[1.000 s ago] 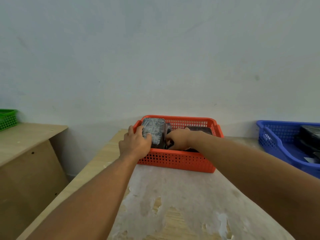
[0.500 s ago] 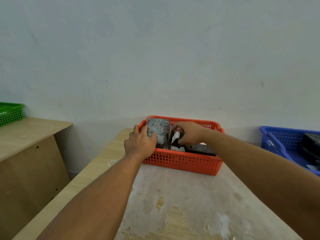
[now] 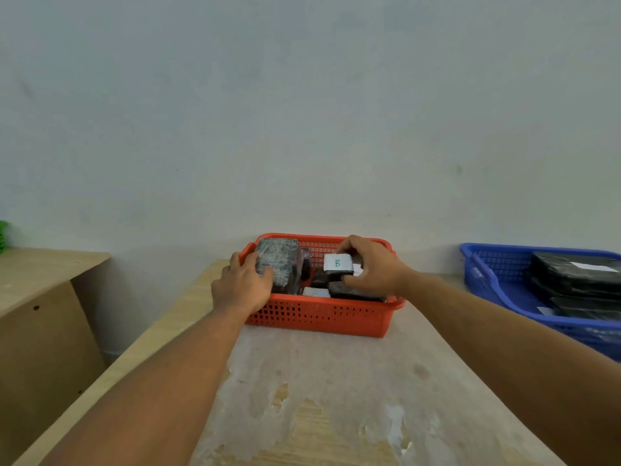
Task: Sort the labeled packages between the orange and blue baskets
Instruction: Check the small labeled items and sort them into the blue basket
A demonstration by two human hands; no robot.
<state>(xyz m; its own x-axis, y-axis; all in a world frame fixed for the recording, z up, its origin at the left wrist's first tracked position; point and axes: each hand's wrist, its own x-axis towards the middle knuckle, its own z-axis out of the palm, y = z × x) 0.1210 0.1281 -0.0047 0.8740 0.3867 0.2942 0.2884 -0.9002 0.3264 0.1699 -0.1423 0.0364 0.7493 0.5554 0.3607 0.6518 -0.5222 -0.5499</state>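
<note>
The orange basket stands at the middle of the table and holds several black wrapped packages. My left hand grips a large dark package standing on end at the basket's left side. My right hand holds a small black package lifted just above the others, its white label marked "B" facing me. Another white label shows lower in the basket. The blue basket sits at the right with flat black packages stacked inside.
The table has a worn, patchy top and its left edge runs diagonally. A lower wooden cabinet stands to the left with a green basket at its far edge. A plain wall rises right behind the baskets.
My right hand has pulled a small package up out of the orange basket and turned its "B" label into view. My left hand stays on the large package.
</note>
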